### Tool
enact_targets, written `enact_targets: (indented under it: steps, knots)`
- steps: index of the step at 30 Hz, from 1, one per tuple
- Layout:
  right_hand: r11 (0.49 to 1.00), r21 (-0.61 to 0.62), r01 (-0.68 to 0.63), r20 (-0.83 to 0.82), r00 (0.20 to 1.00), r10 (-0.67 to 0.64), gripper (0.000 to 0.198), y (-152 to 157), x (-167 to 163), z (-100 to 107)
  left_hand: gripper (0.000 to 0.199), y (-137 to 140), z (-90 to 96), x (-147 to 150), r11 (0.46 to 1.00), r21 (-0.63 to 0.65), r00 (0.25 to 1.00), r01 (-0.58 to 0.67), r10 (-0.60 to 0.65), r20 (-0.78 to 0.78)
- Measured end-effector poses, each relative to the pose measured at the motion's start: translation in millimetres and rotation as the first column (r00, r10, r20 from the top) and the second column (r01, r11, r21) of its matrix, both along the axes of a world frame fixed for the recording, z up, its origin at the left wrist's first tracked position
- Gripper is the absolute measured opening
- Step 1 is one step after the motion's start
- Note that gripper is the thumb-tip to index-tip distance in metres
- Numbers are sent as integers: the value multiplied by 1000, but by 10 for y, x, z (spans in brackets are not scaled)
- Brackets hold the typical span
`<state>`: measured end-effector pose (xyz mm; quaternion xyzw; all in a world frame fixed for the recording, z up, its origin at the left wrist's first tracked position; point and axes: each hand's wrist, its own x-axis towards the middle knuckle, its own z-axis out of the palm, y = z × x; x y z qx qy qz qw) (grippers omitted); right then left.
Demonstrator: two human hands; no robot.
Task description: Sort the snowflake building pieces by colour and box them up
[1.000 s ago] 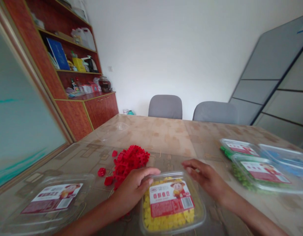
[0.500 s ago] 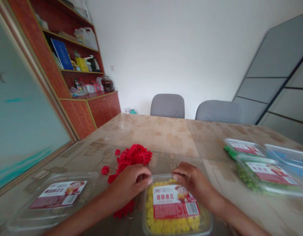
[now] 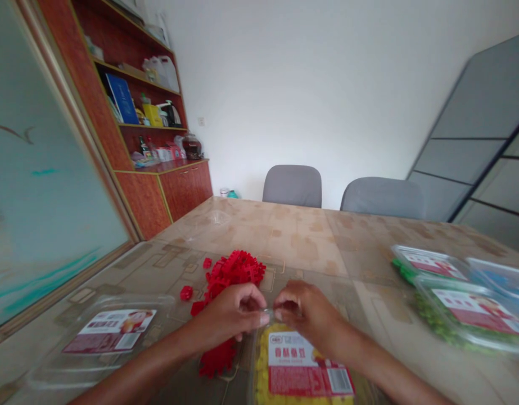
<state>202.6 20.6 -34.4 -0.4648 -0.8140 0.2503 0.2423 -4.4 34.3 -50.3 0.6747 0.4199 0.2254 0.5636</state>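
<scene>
A clear plastic container [image 3: 310,382] of yellow pieces, with a red and white label on its lid, stands close in front of me. My left hand [image 3: 244,308] pinches the container's rim at its far left corner, thumb and fingers together. Close beside it, my right hand [image 3: 303,309] grips the same far edge and covers part of the label. Left of the container, partly behind my left hand, lies a pile of red toothed plastic pieces [image 3: 238,270]. Two small red cubes [image 3: 186,292] sit apart from it.
A clear lid [image 3: 109,332] with a similar label lies at the left. Lidded containers of green pieces [image 3: 470,312] and an open-looking one with blue pieces [image 3: 504,278] stand at the right. Two grey chairs [image 3: 292,185] are behind the table's far edge.
My right hand has moved left along the container's far edge, close to my left hand. The whole view has shifted slightly.
</scene>
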Motion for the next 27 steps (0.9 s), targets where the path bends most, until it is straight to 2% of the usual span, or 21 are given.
enact_targets:
  steps: [5,10,14,18,22,27]
  knots:
    - [999,-37,32,-58,998,-34,10,-9,-47,26,32,-107,31,-43,990,-133,999,39,-40,-5]
    - [996,-74,58,-74,995,-63,10,-19,29,59,35,-169,-48,91,970,-213,979,-118,150,141]
    - [980,-199,-10,-148,989,-20,6,87,57,-7,38,-159,-203,172,958,-198,936,-206,252,247]
    - [928,-348,-129,-283,959,27,7,204,-34,-54,39,-146,-296,205,958,-141,922,-248,278,270]
    - [887,-412,-207,-364,930,48,9,269,-109,-42,41,-164,-260,214,955,-142,923,-262,291,254]
    - [880,-450,-151,-348,937,-17,9,269,-93,-8,38,-248,-126,231,948,-266,953,-173,229,198]
